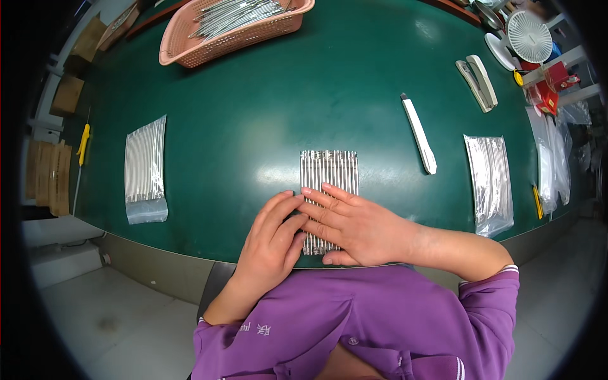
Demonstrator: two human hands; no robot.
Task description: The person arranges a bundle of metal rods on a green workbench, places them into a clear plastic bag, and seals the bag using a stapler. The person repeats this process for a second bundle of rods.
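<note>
Here, we lay our right hand [358, 228] flat across a row of slim silvery rods [329, 168], its palm down and its fingers stretched out and a little apart. The row sits on the green desk [209, 126], mostly beneath that hand, with its far ends showing just beyond the fingers and its near ends beside the thumb. Our left hand [269, 240] is loosely bent at the row's left edge, its fingers meeting the right hand's fingertips; we cannot tell whether it grips anything.

Well to the left of the left hand, we have a clear plastic bag of rods [145, 161], and farther left a slim yellow-handled tool [83, 144]. To the right of the right hand lies a second clear plastic bag [489, 183], also holding long, thin pieces. Ahead and to the right of that same hand, we see a white utility knife [419, 134], its dark tip pointing away from us, and past it a pale stapler [478, 82]. Far ahead of our left hand, a pink plastic basket [247, 45] holds many more rods.
</note>
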